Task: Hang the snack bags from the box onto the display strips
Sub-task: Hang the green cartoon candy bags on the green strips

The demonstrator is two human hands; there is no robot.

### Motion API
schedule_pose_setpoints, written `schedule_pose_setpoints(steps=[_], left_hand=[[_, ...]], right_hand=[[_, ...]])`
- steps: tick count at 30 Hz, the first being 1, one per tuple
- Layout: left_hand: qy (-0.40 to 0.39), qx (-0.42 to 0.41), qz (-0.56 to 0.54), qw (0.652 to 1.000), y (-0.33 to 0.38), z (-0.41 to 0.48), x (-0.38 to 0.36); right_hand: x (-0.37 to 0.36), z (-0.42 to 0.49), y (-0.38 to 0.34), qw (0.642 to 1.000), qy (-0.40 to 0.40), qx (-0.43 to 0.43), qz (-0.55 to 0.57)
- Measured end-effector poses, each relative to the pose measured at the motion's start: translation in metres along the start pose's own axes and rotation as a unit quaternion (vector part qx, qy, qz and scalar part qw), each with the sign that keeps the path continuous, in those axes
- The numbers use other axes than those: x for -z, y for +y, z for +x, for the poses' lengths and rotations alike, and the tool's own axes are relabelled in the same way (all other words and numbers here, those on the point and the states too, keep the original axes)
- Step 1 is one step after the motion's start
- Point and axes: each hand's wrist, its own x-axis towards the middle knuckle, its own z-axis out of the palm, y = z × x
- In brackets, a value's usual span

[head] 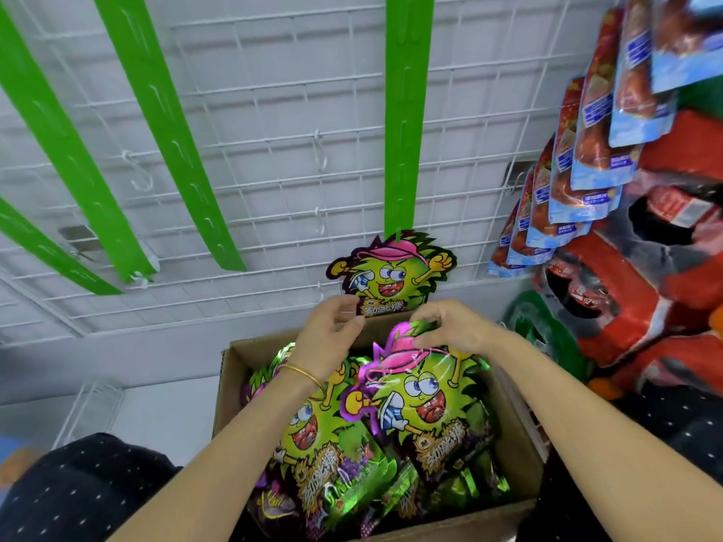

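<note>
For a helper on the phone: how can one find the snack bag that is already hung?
On the white wire grid, find the upright green strip. One green cartoon bag hangs at its bottom end. Its twins sit lower, in the cardboard box.

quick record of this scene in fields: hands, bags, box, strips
hung bag: on the bottom hook of the middle strip
held bag: over the box, top pinched by right hand
left hand: at hung bag's lower edge, grip unclear
box contents: many more bags
left strips: no bags in view
</note>
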Motion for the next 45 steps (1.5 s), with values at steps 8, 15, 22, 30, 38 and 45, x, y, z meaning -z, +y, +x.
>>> schedule_pose_setpoints(steps=[8,15,22,30,38,45], left_hand=[[0.104,-0.123,-0.056,0.985,0.107,0.090,0.027],[0.064,-0.139,0.086,0.985,0.130,0.116,0.020],[0.022,-0.115,0.102,0.988,0.123,0.115,0.013],[0.013,-0.102,0.105,0.989,0.121,0.115,0.011],[0.017,-0.106,0.077,0.991,0.116,0.115,0.010],[0.001,-0.111,0.003,0.994,0.105,0.112,0.010]], right_hand=[[0.077,-0.028,-0.083,0.969,0.205,0.116,0.082],[0.088,0.012,-0.089,0.948,0.297,0.108,0.050],[0.079,0.031,-0.087,0.922,0.377,0.071,-0.046],[0.068,0.031,-0.084,0.903,0.421,0.057,-0.070],[0.058,0.033,-0.078,0.908,0.410,0.047,-0.075],[0.052,0.035,-0.065,0.912,0.401,0.036,-0.077]])
